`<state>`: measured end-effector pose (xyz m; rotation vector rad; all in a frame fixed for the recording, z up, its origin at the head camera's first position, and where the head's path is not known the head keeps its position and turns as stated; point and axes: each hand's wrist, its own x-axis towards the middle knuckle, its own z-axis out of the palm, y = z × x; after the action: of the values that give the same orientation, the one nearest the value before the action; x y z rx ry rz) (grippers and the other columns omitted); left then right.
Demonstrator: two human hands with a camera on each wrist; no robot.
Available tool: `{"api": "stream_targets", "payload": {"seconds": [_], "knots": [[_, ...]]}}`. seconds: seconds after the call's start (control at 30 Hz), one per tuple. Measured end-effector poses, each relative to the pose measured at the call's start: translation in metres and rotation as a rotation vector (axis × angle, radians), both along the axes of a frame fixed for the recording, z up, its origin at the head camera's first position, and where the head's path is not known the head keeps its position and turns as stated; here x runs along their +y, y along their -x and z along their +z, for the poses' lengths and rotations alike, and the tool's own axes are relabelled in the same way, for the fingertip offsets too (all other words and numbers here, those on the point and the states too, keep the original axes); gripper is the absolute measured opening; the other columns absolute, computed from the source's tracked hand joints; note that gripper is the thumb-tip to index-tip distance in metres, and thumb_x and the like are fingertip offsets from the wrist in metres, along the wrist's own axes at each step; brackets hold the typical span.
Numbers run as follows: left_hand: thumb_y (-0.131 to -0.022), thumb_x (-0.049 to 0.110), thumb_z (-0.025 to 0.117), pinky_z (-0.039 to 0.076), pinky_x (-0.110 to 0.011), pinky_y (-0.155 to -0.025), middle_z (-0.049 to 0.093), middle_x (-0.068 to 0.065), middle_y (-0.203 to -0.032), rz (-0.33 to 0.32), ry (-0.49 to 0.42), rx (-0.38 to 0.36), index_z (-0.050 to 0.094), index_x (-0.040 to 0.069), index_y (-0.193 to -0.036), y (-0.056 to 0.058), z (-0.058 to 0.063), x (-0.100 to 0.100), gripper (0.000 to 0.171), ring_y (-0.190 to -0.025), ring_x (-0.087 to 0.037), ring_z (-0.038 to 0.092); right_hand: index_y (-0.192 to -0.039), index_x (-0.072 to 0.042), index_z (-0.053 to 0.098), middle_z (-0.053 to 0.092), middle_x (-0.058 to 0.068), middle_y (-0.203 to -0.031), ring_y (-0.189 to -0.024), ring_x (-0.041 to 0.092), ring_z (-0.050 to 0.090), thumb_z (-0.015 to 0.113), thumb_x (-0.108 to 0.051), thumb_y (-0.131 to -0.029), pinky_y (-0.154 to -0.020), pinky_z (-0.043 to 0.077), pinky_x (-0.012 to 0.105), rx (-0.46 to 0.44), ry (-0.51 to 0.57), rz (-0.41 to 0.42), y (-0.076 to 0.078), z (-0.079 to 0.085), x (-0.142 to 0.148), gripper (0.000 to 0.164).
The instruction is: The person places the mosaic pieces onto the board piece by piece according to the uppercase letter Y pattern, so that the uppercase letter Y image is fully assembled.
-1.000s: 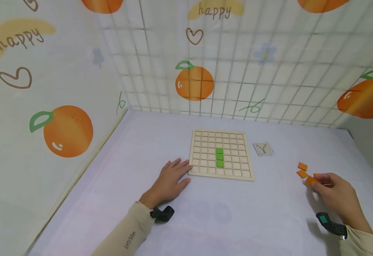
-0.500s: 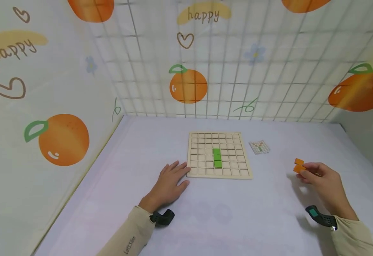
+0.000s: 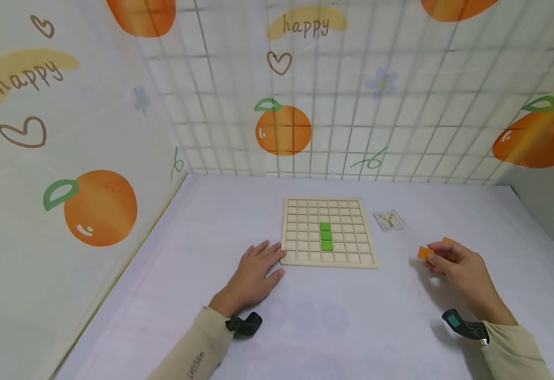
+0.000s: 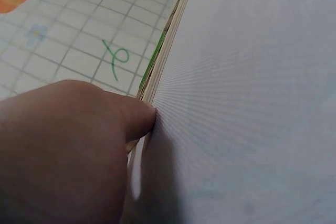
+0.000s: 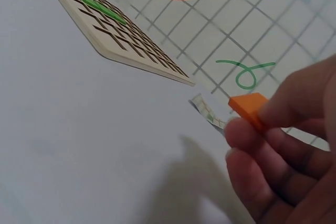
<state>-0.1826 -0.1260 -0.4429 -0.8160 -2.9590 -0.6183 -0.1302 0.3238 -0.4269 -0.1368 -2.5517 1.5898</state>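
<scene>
In the head view, a square wooden grid board point(image 3: 301, 235) lies flat with a column of 3 green tiles point(image 3: 326, 236) in its cells. My left hand point(image 3: 252, 275) rests on the table with spread fingers, fingertips at the board's left edge near its front corner. Off to the board's right, my right hand point(image 3: 464, 277) pinches an orange square tile point(image 3: 424, 254) between thumb and fingers, above the table; the right wrist view shows this tile point(image 5: 247, 106) close up. Behind that hand, a bit of another orange tile point(image 3: 448, 240) peeks out, mostly hidden.
A small patterned paper card point(image 3: 389, 220) with a printed grid lies right of the board. White sheets printed with oranges and grid lines form the back and side walls around the pale table point(image 3: 334, 327).
My right hand has moved left and away from the loose orange tiles, carrying one orange tile. The left hand stays at the board's edge. The head view has shifted slightly.
</scene>
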Motion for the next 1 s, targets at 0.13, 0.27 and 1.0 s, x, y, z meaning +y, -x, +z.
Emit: {"api": "stream_targets", "payload": {"seconds": [0.13,0.27,1.0], "knots": [[-0.102,0.033,0.055,0.012,-0.053,-0.12,0.038,0.0,-0.158,-0.012,0.005,0.017,0.051,0.02,-0.149,0.002,0.001,0.001,0.048,-0.15,-0.027,0.023,-0.129,0.003,0.057,0.07,-0.001,-0.102,-0.085,0.016,0.069,0.062,-0.025,-0.102,-0.071,0.057,0.021,0.006,-0.043,-0.011,0.0,0.0,-0.002,0.039],[-0.102,0.033,0.055,0.012,-0.053,-0.12,0.039,0.0,-0.158,-0.012,0.004,0.022,0.051,0.02,-0.148,0.003,0.002,0.002,0.048,-0.15,-0.028,0.023,-0.132,0.001,0.058,0.07,0.009,-0.108,-0.086,0.016,0.067,0.06,-0.03,-0.102,-0.071,0.055,0.02,-0.033,-0.066,-0.024,0.001,0.001,-0.005,0.044],[-0.101,0.032,0.058,0.015,-0.055,-0.119,0.044,-0.003,-0.155,0.0,-0.022,0.039,0.055,0.017,-0.145,-0.001,-0.003,0.003,0.047,-0.148,-0.029,0.027,-0.139,-0.004,0.055,0.061,0.016,-0.123,-0.094,0.022,0.065,0.062,-0.032,-0.1,-0.077,0.054,0.019,-0.131,-0.052,0.072,0.017,-0.002,-0.036,0.049]]}}
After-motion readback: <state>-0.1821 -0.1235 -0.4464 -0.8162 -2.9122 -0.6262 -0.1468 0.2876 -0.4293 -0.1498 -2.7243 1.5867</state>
